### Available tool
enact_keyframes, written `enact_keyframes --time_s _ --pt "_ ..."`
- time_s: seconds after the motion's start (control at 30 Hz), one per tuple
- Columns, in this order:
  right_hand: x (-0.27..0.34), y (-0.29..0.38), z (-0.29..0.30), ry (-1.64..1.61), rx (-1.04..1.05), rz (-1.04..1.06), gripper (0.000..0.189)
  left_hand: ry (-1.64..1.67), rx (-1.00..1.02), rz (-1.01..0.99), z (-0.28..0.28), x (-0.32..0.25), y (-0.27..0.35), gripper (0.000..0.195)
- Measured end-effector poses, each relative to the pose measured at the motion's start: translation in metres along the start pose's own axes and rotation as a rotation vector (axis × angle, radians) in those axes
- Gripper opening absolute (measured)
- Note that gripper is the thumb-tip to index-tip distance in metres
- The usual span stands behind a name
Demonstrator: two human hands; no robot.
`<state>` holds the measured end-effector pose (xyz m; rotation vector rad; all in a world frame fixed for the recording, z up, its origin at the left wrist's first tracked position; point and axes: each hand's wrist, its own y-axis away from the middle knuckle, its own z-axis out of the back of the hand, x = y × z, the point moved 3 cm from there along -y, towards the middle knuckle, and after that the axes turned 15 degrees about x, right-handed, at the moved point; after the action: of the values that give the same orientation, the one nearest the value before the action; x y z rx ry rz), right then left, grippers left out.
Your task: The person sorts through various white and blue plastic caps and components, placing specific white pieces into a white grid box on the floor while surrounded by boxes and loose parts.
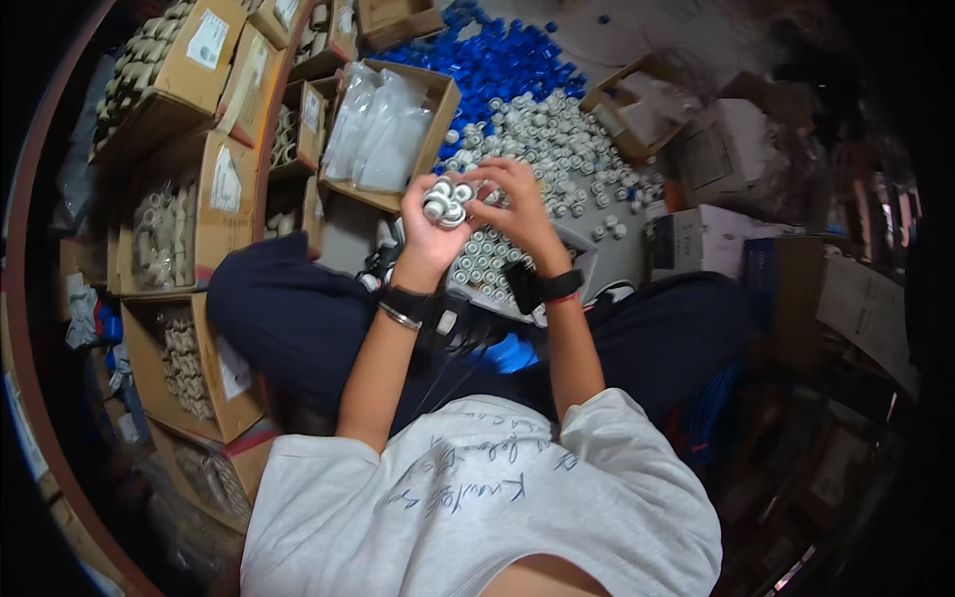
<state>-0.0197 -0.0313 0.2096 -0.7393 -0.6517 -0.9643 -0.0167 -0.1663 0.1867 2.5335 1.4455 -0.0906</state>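
Note:
My left hand [431,242] is palm up, cupping a cluster of small white ring-faced plastic fittings [448,203]. From the right, my right hand [520,200] reaches over to this cluster with bent fingers, its thumb against the edge of the fittings. Whether its fingertips pinch one is hidden. Below both hands, between my legs, stands an open box [586,261] in which similar white fittings [485,261] are set in rows, faces up. My right forearm and a dark object at the wrist cover part of that box.
Loose white fittings [548,142] are heaped on the floor ahead, beside a pile of blue plastic pieces [500,56]. A carton of clear plastic bags [384,138] stands left of them. Shelved cartons [227,201] of beige pipe fittings line my left; more boxes [697,239] stand right.

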Motion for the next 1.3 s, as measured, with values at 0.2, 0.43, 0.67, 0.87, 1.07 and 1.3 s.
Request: enact_keyframes --time_s 0.2,0.43,0.67,0.87,1.07,1.3 --pt "0.015 0.001 -0.007 -0.032 -0.074 -0.038 0.033 0.016 0.014 0.039 -0.001 -0.011 0.01 0.031" --pt "0.023 0.0 0.002 -0.153 -0.099 -0.108 0.026 -0.013 -0.098 0.018 0.003 -0.015 0.009 0.027" --pt "0.034 -0.002 0.008 -0.138 -0.189 -0.04 0.025 -0.179 -0.292 0.095 -0.002 -0.013 0.009 0.022" --pt "0.039 0.001 0.007 -0.159 -0.165 -0.087 0.026 -0.378 -0.284 0.137 -0.004 -0.011 0.01 0.024" --pt "0.038 0.0 -0.001 -0.155 -0.111 -0.108 0.028 -0.412 -0.3 0.156 -0.006 -0.009 0.013 0.024" --pt "0.036 -0.001 -0.005 -0.302 -0.069 -0.167 0.027 -0.423 -0.294 0.169 -0.005 -0.008 0.012 0.023"
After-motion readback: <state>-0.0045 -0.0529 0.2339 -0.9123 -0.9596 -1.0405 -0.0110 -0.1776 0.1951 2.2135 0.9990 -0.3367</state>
